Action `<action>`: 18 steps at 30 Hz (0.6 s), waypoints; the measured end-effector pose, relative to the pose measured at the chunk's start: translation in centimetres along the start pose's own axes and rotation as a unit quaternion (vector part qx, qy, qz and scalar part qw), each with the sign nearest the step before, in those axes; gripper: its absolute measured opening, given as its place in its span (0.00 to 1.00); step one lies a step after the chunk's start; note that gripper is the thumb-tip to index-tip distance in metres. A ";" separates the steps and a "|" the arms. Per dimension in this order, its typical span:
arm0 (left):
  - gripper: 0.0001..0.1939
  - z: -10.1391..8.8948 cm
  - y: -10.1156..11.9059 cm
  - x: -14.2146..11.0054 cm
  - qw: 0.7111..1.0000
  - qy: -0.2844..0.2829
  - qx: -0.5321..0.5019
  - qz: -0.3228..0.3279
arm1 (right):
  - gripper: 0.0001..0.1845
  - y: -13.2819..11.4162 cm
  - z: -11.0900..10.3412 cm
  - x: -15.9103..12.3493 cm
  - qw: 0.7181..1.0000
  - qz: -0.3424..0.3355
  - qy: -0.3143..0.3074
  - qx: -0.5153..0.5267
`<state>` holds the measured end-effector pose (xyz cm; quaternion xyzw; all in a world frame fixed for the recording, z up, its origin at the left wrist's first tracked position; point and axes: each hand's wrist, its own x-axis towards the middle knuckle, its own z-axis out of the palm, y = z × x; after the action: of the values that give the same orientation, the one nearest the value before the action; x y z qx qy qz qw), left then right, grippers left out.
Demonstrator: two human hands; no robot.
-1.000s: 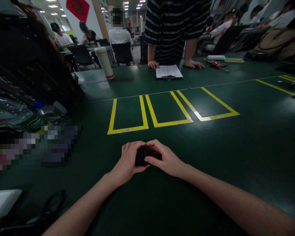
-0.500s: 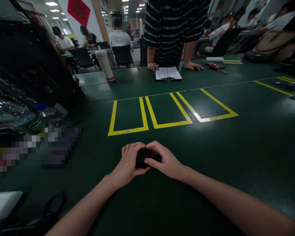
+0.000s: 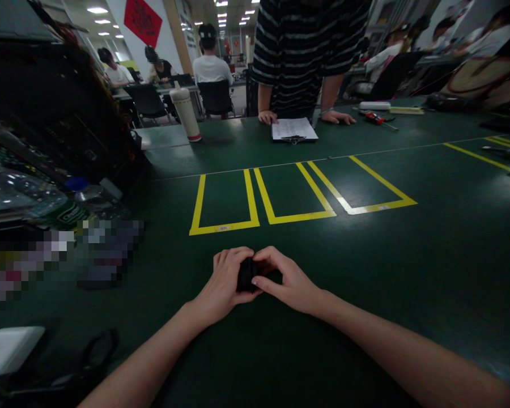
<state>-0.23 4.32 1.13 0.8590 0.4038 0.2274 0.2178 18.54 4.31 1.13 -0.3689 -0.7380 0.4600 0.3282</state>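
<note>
A small, dark, rounded object (image 3: 246, 274) sits between my two hands low in the middle of the head view; its kind is too dark to make out. My left hand (image 3: 226, 277) is wrapped round its left side, thumb below and fingers over the top. From the right, my right hand (image 3: 280, 279) pinches it with thumb and fingertips. Both hands rest at the green tabletop (image 3: 246, 362), just in front of yellow tape outlines (image 3: 224, 228). Much of the object is hidden behind my fingers.
Across the table a person in a striped shirt (image 3: 308, 51) leans by a clipboard (image 3: 294, 129). A white tumbler (image 3: 187, 113) stands far left, and a red-handled tool (image 3: 374, 118) lies far right. Plastic bottles (image 3: 96, 198) and a white box (image 3: 15, 348) are on my left.
The whole view has shifted slightly, so everything appears a little further right and lower. My hands keep the same hold on the dark object.
</note>
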 end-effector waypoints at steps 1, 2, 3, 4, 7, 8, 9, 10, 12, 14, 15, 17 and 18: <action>0.31 0.0 0.0 0.0 1.000 -0.006 -0.001 0.000 | 0.16 0.0 0.0 0.0 1.000 0.006 0.002 0.006; 0.31 0.0 0.1 0.0 1.000 -0.006 -0.002 0.000 | 0.17 -0.1 0.0 0.0 1.000 0.011 0.002 0.007; 0.31 -0.1 0.1 0.0 1.000 -0.006 -0.003 -0.001 | 0.17 -0.2 0.0 -0.1 1.000 0.012 0.001 0.002; 0.31 -0.1 0.1 0.0 1.000 -0.008 -0.004 -0.001 | 0.17 -0.2 0.0 -0.1 1.000 0.010 0.000 -0.009; 0.32 -0.2 0.1 -0.1 1.000 -0.006 -0.003 0.006 | 0.15 -0.3 -0.1 -0.2 0.999 -0.012 -0.005 -0.041; 0.33 -0.2 0.1 -0.1 1.000 -0.008 -0.002 0.009 | 0.16 -0.3 -0.1 -0.2 0.999 -0.020 -0.005 -0.046; 0.33 -0.2 0.1 -0.1 1.000 -0.009 -0.002 0.011 | 0.16 -0.2 -0.2 -0.3 0.999 -0.027 -0.005 -0.047; 0.33 -0.2 0.0 -0.1 1.000 -0.007 -0.002 0.011 | 0.15 -0.2 -0.1 -0.3 0.998 -0.033 -0.004 -0.047; 0.32 -0.1 0.0 -0.1 1.000 -0.004 -0.004 0.005 | 0.13 0.0 -0.1 -0.3 0.998 -0.039 0.002 -0.044; 0.32 0.1 -0.1 -0.1 1.000 0.005 -0.004 0.001 | 0.11 0.1 0.0 -0.2 0.998 -0.040 0.008 -0.040; 0.32 0.2 -0.1 -0.1 1.000 0.007 -0.004 0.001 | 0.11 0.1 0.0 -0.2 0.999 -0.037 0.010 -0.035; 0.32 0.3 -0.2 -0.1 1.000 0.005 -0.003 0.003 | 0.12 0.1 0.1 -0.1 1.000 -0.019 0.006 -0.023; 0.32 0.3 -0.2 -0.1 1.000 0.006 -0.003 0.004 | 0.13 0.1 0.1 -0.1 1.000 -0.008 0.004 -0.017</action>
<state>-0.27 4.34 0.78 0.8588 0.4007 0.2343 0.2169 18.50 4.21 1.02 -0.3703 -0.7477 0.4430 0.3281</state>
